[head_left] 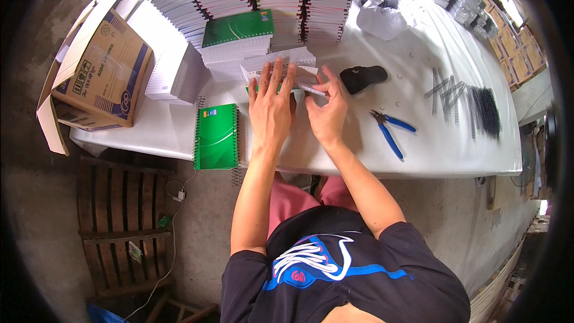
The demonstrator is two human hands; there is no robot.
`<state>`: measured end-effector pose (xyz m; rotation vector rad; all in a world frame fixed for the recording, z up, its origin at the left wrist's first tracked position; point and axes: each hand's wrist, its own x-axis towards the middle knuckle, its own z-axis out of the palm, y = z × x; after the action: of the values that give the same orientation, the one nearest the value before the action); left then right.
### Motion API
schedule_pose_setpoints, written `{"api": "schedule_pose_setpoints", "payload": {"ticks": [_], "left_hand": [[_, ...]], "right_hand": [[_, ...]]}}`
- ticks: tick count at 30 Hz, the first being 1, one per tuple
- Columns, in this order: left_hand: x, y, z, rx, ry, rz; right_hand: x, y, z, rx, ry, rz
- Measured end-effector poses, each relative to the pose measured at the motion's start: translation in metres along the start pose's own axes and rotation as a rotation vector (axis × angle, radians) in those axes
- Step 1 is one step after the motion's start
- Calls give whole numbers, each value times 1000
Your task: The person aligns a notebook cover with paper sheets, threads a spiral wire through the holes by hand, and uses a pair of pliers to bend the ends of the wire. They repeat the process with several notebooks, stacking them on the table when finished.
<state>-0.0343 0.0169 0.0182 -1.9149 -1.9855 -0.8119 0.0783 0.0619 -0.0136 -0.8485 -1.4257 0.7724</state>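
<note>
In the head view, the left hand [272,101] reaches over a sheaf of paper [307,72] with its fingers long and slightly apart, touching the sheets; whether its thumb clamps them from below cannot be told. The right hand [327,107] is partly curled, pinching the sheaf's right edge between thumb and fingers.

Both hands work between the near edge of the white surface [430,158] and the paper stacks [233,57] behind. To the left, near the left hand, lies a green spiral notebook [217,137]; a black object [363,78] sits just right of the right hand, with blue-handled pliers [390,131] farther right and nearer the edge.

The sheaf is white, tilted and mostly covered by fingers, with green showing at its left.
</note>
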Motion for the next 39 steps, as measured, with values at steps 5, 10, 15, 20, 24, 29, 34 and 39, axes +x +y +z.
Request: {"api": "schedule_pose_setpoints", "payload": {"ticks": [5, 10, 15, 20, 24, 29, 34, 39], "left_hand": [[-3, -2, 2, 17, 22, 21], [-5, -3, 4, 53, 17, 46], [-8, 5, 1, 24, 14, -1], [-2, -2, 5, 51, -10, 24], [-5, 0, 2, 53, -18, 29], [-14, -1, 7, 80, -9, 23], [-19, 2, 19, 152, 22, -14], [-20, 3, 20, 167, 24, -15]], "right_hand": [[-12, -5, -3, -249, -113, -72], [-12, -18, 4, -120, -97, 16], [-1, -8, -2, -149, -293, 153], [-14, -7, 4, -286, -278, -15], [-20, -1, 5, -339, -293, -31], [-11, -3, -2, -216, -362, 62], [2, -17, -13, -160, -454, 191], [-6, -22, -10, -169, -364, 93]]}}
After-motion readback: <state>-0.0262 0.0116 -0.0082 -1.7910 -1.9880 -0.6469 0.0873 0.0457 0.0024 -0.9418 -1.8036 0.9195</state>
